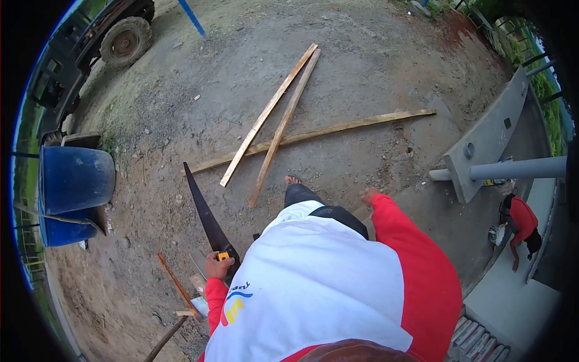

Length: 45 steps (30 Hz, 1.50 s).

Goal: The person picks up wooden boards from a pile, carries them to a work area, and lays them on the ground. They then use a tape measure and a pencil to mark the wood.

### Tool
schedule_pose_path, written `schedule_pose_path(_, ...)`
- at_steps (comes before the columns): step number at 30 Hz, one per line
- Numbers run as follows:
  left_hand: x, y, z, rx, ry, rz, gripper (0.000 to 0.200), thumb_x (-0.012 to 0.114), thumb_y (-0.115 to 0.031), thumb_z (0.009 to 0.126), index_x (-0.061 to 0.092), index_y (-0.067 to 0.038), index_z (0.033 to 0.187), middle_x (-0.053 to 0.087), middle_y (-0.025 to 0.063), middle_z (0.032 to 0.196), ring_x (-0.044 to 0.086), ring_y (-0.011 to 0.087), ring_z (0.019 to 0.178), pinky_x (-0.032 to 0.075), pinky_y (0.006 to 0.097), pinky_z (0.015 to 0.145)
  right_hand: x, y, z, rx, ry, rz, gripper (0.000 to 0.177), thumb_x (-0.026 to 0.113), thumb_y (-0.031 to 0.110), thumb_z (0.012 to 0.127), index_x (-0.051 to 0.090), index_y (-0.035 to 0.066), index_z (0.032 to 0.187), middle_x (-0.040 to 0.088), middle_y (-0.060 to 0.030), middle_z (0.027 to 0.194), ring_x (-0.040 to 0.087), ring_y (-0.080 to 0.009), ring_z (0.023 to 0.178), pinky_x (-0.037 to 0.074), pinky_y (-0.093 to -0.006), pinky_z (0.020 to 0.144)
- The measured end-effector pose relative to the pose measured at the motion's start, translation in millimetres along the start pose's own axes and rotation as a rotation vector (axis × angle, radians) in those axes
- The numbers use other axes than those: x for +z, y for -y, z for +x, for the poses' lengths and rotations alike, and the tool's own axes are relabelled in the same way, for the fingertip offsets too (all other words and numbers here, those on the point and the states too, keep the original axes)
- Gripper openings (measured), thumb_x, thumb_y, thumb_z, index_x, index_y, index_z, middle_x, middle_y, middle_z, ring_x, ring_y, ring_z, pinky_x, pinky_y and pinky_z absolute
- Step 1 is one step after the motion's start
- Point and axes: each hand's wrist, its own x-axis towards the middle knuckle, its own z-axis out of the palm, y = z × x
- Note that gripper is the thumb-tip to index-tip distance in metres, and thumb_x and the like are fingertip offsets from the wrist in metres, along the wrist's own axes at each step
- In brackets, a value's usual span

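My left hand (215, 266) is closed around the handle end of a handsaw (208, 218), whose long dark blade points up and away. A small yellow and black tape measure (224, 256) is gripped in the same hand. On the other side, my right hand (369, 196) hangs beside my body in a red sleeve. Its fingers are loosely bent and I see nothing in them. Ahead on the ground, two wooden strips (271, 111) (288, 123) lie across a longer timber (338, 128). My foot (292, 180) shows just short of them.
Blue barrels (78, 181) stand at the left, below a vehicle with a big tyre (125, 43). A concrete slab (491, 133) and a grey pipe (518, 169) jut in from the right. A crouching person (523, 220) works there by a bucket (497, 234). Wood scraps (176, 283) lie lower left.
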Motion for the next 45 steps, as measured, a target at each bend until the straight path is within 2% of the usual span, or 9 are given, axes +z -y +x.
schedule_pose_path(3, -29.3, -26.1, 19.8, -0.021, -0.066, 0.082, 0.045, 0.076, -0.026, 0.052, 0.065, 0.003, 0.084, 0.065, 0.0130, 0.080, 0.062, 0.0219, 0.072, 0.049, 0.0332, 0.067, -124.6, 94.6, 29.4, 0.151, -0.122, 0.224, 0.040, 0.067, 0.031, 0.073, 0.063, 0.005, 0.103, 0.066, -0.0143, 0.099, 0.062, -0.0279, 0.093, 0.048, -0.0357, 0.083)
schedule_pose_path(10, -60.3, -90.5, 144.7, -0.080, 0.009, -0.049, 0.034, 0.073, -0.021, 0.059, 0.065, 0.002, 0.082, 0.065, 0.0100, 0.072, 0.059, 0.0156, 0.062, 0.049, 0.0312, 0.060, -312.8, 246.4, 111.1, -0.132, -0.315, 0.396, 0.041, 0.066, 0.028, 0.075, 0.061, 0.002, 0.106, 0.064, -0.0158, 0.102, 0.061, -0.0279, 0.095, 0.047, -0.0352, 0.084)
schedule_pose_path(14, -85.3, -197.7, 243.1, -0.062, 0.091, -0.173, 0.034, 0.073, -0.014, 0.056, 0.063, 0.003, 0.084, 0.060, 0.0055, 0.067, 0.056, 0.0127, 0.060, 0.046, 0.0273, 0.056, -324.4, 274.8, 166.1, -0.142, -0.246, 0.448, 0.043, 0.066, 0.027, 0.075, 0.060, 0.002, 0.108, 0.065, -0.0158, 0.101, 0.062, -0.0277, 0.095, 0.048, -0.0350, 0.083)
schedule_pose_path(20, -120.9, -329.1, 467.0, 0.085, 0.222, -0.078, 0.036, 0.074, -0.013, 0.054, 0.062, 0.003, 0.084, 0.059, 0.0053, 0.071, 0.056, 0.0128, 0.062, 0.046, 0.0267, 0.056, -349.3, 323.5, 239.3, 0.141, -0.094, 0.312, 0.043, 0.067, 0.027, 0.074, 0.061, 0.003, 0.109, 0.065, -0.0164, 0.101, 0.063, -0.0278, 0.095, 0.048, -0.0353, 0.084)
schedule_pose_path(24, -125.1, -408.8, 653.7, 0.230, 0.292, 0.069, 0.049, 0.076, -0.018, 0.051, 0.061, 0.004, 0.092, 0.062, 0.0103, 0.082, 0.060, 0.0197, 0.074, 0.049, 0.0310, 0.069, -331.9, 340.0, 296.6, 0.384, -0.057, 0.405, 0.041, 0.065, 0.028, 0.075, 0.062, 0.004, 0.108, 0.065, -0.0164, 0.103, 0.062, -0.0277, 0.097, 0.047, -0.0346, 0.086)
schedule_pose_path(26, -142.3, -514.7, 698.8, 0.300, 0.397, 0.260, 0.055, 0.077, -0.021, 0.050, 0.061, 0.003, 0.096, 0.062, 0.0145, 0.092, 0.060, 0.0244, 0.083, 0.048, 0.0338, 0.076, -374.2, 375.0, 312.2, 0.415, 0.037, 0.394, 0.041, 0.064, 0.027, 0.075, 0.061, 0.004, 0.110, 0.064, -0.0166, 0.104, 0.062, -0.0278, 0.097, 0.047, -0.0345, 0.087)
schedule_pose_path(28, -155.7, -563.1, 756.3, 0.417, 0.408, 0.372, 0.056, 0.078, -0.022, 0.049, 0.061, 0.003, 0.096, 0.061, 0.0156, 0.094, 0.060, 0.0265, 0.085, 0.048, 0.0348, 0.079, -414.2, 413.6, 323.0, 0.352, -0.117, 0.561, 0.042, 0.063, 0.026, 0.075, 0.060, 0.003, 0.111, 0.065, -0.0165, 0.103, 0.062, -0.0279, 0.097, 0.047, -0.0343, 0.086)
schedule_pose_path(34, -163.8, -771.3, 809.2, 0.626, 0.414, 0.486, 0.056, 0.077, -0.023, 0.052, 0.059, 0.002, 0.098, 0.061, 0.0152, 0.094, 0.060, 0.0261, 0.085, 0.048, 0.0347, 0.078, -473.9, 461.3, 379.9, 0.313, -0.320, 0.834, 0.042, 0.062, 0.025, 0.075, 0.059, 0.003, 0.111, 0.065, -0.0164, 0.102, 0.062, -0.0274, 0.095, 0.047, -0.0343, 0.085)
schedule_pose_path(45, -61.3, -899.7, 886.2, 0.770, 0.457, 0.754, 0.063, 0.080, -0.025, 0.049, 0.054, 0.001, 0.101, 0.060, 0.0149, 0.095, 0.060, 0.0267, 0.088, 0.048, 0.0342, 0.080, -382.9, 456.9, 472.2, 0.753, -0.118, 1.006, 0.037, 0.069, 0.034, 0.068, 0.068, 0.007, 0.093, 0.067, -0.0134, 0.094, 0.063, -0.0273, 0.092, 0.048, -0.0341, 0.082)
